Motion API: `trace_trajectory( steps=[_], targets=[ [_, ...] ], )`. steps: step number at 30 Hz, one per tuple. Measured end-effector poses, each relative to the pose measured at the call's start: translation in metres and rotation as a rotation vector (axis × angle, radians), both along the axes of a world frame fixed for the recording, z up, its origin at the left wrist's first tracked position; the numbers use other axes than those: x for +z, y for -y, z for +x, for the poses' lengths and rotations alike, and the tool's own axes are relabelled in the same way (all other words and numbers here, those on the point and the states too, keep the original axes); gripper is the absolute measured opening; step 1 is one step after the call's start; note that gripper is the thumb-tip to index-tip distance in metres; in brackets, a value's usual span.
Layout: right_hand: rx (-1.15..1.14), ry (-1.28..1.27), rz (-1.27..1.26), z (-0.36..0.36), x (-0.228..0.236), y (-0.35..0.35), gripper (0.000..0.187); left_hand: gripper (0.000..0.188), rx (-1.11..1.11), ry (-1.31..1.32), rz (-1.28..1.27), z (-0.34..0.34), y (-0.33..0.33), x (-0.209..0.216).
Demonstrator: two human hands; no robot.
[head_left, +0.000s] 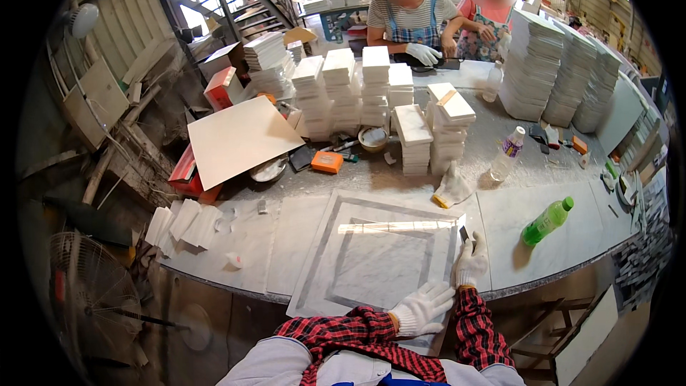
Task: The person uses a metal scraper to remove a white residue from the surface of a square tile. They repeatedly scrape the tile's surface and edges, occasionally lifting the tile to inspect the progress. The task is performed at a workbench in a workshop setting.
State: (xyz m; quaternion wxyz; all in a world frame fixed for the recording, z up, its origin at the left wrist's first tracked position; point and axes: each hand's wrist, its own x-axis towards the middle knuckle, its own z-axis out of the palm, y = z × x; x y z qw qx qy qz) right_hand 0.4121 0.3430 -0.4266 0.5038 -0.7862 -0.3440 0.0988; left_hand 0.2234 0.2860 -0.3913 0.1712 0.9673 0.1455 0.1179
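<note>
A white marble panel (379, 261) with grey inlaid bands forming nested frames lies flat before me, its near end by my body. My left hand (424, 309), in a white knit glove, rests flat on the panel's near right part with fingers stretched out. At the panel's right edge, my gloved right hand (471, 261) is closed around a small dark flat piece (464, 233). What kind of piece it is does not show clearly. Beyond this hand lies an empty white work glove (453, 187) with a yellow cuff.
Stacks of white tiles (376, 86) stand behind the panel; taller stacks (530, 64) rise at the right. A green bottle (548, 221) and a clear bottle (507, 154) stand right. Bowls, an orange box (326, 162) and a pale board (243, 139) sit left. Two people face me across the table.
</note>
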Motion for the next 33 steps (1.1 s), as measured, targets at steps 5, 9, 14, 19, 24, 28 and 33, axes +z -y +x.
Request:
trace_trajectory(
  steps=[5, 9, 14, 19, 24, 28, 33],
  targets=[
    [-0.002, 0.079, -0.03, 0.002, 0.001, 0.001, 0.034, 0.069, -0.049, 0.035, -0.005, -0.006, 0.01, -0.003],
    [0.011, 0.027, -0.028, -0.005, 0.014, 0.004, 0.034, 0.068, -0.041, 0.065, -0.013, -0.007, 0.013, -0.008],
    [0.032, 0.079, -0.033, 0.0, 0.012, 0.005, 0.033, 0.061, 0.125, 0.196, -0.002, -0.022, 0.001, -0.028],
    [0.054, 0.014, 0.034, -0.003, 0.004, 0.003, 0.032, 0.071, 0.817, -0.316, -0.207, -0.113, -0.084, -0.031],
    [0.052, 0.032, -0.002, -0.003, 0.015, 0.007, 0.033, 0.069, 1.091, -0.165, 0.186, -0.211, -0.062, -0.037],
    [0.043, 0.027, -0.035, -0.005, 0.016, 0.009, 0.033, 0.069, 1.128, -0.168, 0.254, -0.23, -0.008, -0.042],
    [0.054, 0.125, -0.02, 0.004, 0.002, 0.008, 0.034, 0.071, 1.237, -0.204, 0.099, -0.224, 0.06, -0.037]
  ],
)
